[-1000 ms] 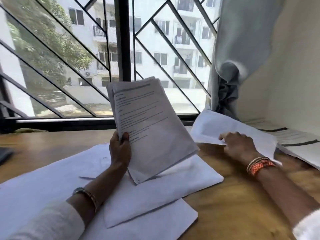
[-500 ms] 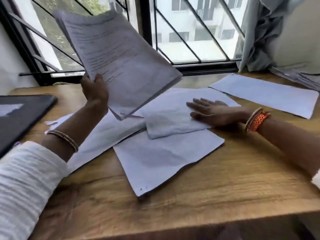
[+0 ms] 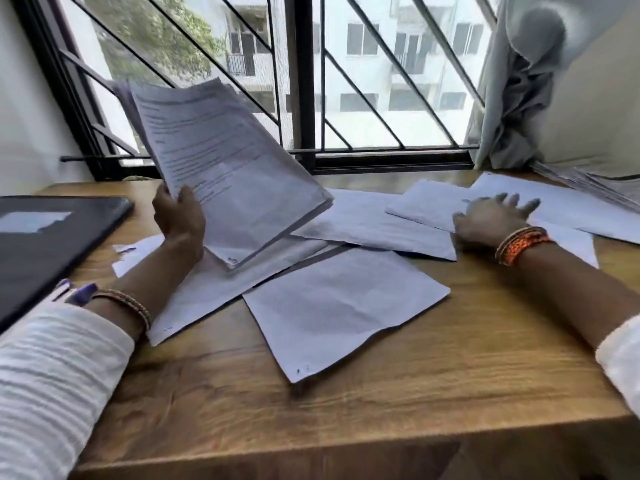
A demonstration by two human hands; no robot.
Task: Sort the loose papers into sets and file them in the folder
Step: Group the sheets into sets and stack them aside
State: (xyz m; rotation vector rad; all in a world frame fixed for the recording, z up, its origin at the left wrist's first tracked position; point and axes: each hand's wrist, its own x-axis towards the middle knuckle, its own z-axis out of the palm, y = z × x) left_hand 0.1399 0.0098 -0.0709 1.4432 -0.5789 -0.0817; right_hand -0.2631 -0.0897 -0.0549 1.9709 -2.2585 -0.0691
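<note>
The left hand gripped a raised stack of papers by its lower edge, while the right hand, fingers spread flat, pressed loose sheets on the table; the next sheet was best slid free singly, the folder lying closed at left.

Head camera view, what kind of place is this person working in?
Probably a home desk or study nook: a wooden table strewn with loose papers sits against a barred window with a curtain, facing an apartment block.

wooden table | barred window, daylight | grey curtain right | white wall left
</note>
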